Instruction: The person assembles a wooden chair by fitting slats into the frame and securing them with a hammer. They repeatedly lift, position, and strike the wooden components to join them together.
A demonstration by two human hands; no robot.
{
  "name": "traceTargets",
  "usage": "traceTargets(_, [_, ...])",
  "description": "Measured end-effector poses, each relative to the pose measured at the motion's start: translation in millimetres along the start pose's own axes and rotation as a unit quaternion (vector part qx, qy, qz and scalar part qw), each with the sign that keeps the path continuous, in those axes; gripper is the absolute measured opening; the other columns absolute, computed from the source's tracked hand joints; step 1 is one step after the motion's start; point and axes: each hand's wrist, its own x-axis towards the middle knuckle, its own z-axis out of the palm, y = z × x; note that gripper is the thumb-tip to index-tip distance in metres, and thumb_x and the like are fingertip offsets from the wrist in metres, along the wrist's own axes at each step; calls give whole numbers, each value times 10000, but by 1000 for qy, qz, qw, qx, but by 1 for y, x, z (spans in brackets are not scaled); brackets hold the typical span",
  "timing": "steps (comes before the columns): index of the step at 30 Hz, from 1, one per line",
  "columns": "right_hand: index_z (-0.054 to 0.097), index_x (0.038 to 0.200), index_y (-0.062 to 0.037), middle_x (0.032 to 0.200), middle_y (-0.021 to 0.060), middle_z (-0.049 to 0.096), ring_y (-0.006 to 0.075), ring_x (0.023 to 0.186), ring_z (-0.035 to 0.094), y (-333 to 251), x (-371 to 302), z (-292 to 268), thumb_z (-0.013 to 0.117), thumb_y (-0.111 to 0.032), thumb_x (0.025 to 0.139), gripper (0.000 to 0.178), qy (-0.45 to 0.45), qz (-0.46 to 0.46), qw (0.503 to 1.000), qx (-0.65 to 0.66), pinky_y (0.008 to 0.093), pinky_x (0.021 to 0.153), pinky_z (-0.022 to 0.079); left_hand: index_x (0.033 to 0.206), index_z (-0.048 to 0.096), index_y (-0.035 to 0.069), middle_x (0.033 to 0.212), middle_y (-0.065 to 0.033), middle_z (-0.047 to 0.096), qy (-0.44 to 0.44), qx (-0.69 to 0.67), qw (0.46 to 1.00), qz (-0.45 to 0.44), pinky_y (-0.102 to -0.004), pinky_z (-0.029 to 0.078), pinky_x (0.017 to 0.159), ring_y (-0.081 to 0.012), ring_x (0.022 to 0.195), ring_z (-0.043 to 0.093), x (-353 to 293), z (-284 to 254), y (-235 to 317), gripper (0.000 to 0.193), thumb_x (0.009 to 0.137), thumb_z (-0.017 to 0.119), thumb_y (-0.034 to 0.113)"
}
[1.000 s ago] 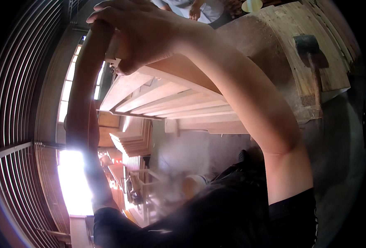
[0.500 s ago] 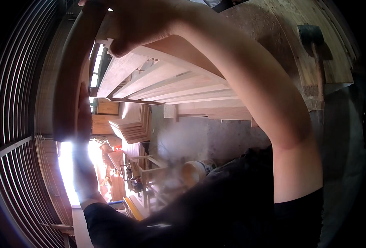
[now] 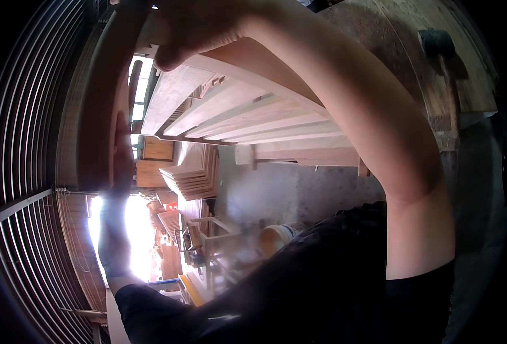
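A long, shaded wooden piece (image 3: 97,109) stands close to the view's left side. My left hand (image 3: 122,155) is closed on its lower part, thumb lying along the inner face. At the top, my right hand (image 3: 193,28) reaches across and closes round the upper end; its fingers are mostly in shadow, and a fingertip shows past the far edge. Below the right hand and beyond it is a pale slatted wooden frame (image 3: 230,109) with several parallel slats. Whether the long piece touches this frame cannot be seen.
A dark-headed mallet (image 3: 437,43) rests on a wooden workbench (image 3: 474,86) at the upper right. Stacked boards (image 3: 190,172), a small wooden stand (image 3: 213,229) and a bucket (image 3: 273,238) are further off. Metal bars (image 3: 18,114) line the left side, beside a glaring bright opening.
The surroundings have shifted slightly rightward in view, slatted frame and mallet included. Both hands keep their hold on the long wooden piece, which has barely moved.
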Motion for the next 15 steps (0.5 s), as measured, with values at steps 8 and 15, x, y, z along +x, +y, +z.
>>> traceTargets(8, [525, 1233, 21, 1244, 222, 523, 370, 1245, 464, 0, 11, 4, 776, -197, 632, 687, -11, 12, 999, 43, 453, 1108, 390, 1427, 526, 70, 1324, -137, 645, -18, 88, 990, 108, -401, 525, 1040, -311, 1193, 650, -6, -22, -10, 419, 1010, 543, 109])
traceTargets(15, [471, 1344, 10, 1356, 225, 485, 365, 1328, 427, -1, 18, 6, 758, -204, 664, 768, 0, 5, 1000, -31, 465, 1155, 351, 1370, 570, 49, 1280, -141, 669, 17, -19, 994, 102, -391, 541, 1007, -314, 1166, 667, 6, -35, 23, 402, 972, 580, 104])
